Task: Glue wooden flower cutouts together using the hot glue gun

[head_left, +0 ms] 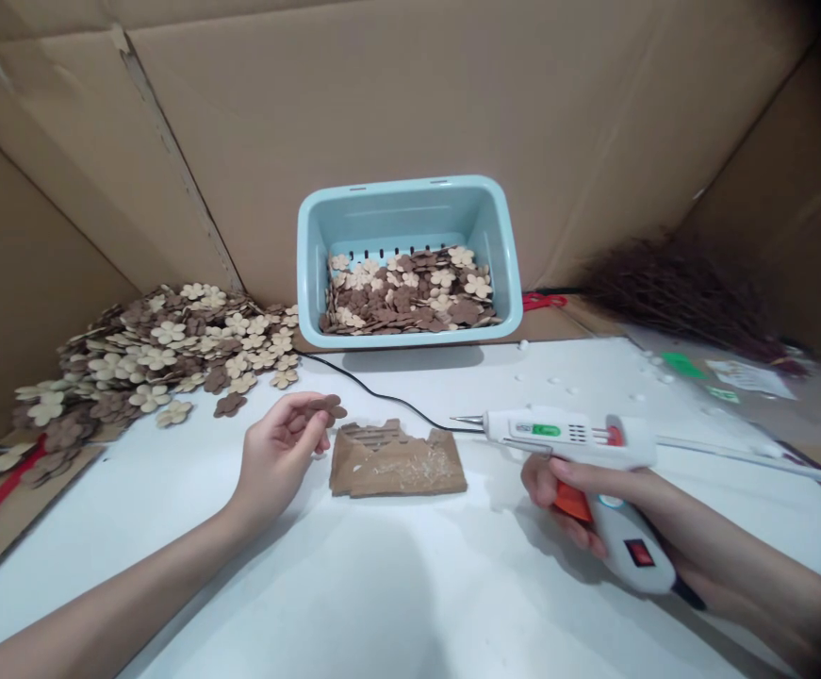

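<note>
Brown flower cutout is pinched in the left hand's fingertips, just above the scrap of cardboard at the table's middle; right hand is closed around the glue gun, nozzle aimed left; blue basket of cutouts stands at the far edge.

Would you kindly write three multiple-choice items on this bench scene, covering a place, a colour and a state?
1. Where does the cardboard scrap lie?
A. in the basket
B. between the hands
C. on the flower pile

2. What colour is the basket?
A. light blue
B. red
C. black

3. What is the right hand doing?
A. lying empty
B. holding scissors
C. gripping the glue gun

Answers: 1 B, it sits on the table between the left hand and right hand. 2 A, its rim is pale blue. 3 C, fingers wrap the handle.
</note>
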`<state>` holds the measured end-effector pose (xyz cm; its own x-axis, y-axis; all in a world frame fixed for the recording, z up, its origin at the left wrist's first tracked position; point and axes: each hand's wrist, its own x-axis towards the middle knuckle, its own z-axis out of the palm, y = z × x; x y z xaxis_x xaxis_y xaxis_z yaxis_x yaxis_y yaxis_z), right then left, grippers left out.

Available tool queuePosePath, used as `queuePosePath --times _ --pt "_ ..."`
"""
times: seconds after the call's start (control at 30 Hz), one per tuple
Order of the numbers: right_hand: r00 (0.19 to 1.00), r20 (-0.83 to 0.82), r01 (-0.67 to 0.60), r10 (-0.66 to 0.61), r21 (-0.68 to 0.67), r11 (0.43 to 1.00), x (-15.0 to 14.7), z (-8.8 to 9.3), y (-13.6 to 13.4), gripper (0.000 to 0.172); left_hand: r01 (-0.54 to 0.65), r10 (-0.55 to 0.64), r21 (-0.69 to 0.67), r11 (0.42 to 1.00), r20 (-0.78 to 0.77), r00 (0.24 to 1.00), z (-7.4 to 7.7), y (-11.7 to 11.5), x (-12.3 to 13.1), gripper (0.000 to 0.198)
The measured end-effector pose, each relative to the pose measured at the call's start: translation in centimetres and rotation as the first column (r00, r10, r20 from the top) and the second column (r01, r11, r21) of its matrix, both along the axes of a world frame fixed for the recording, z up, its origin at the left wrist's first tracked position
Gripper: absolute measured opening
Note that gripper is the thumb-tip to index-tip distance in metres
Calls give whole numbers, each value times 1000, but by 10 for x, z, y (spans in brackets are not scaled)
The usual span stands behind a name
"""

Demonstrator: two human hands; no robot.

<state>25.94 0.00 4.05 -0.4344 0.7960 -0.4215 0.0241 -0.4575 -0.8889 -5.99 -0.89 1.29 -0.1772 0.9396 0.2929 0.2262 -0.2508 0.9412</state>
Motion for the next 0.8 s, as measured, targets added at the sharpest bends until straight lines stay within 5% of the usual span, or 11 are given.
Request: queuePosePath --times 0.3,0.4,0.8 --pt "1000 8 12 -13 58 998 -1 -4 -3 31 -71 55 80 994 188 981 -10 2 -5 14" --pt "1000 8 -9 8 66 998 -2 -6 -2 30 -49 41 54 997 142 989 -10 1 -5 17" --pt "981 -193 39 -7 163 986 -2 -3 -8 28 94 -87 -144 985 49 995 28 -7 21 28"
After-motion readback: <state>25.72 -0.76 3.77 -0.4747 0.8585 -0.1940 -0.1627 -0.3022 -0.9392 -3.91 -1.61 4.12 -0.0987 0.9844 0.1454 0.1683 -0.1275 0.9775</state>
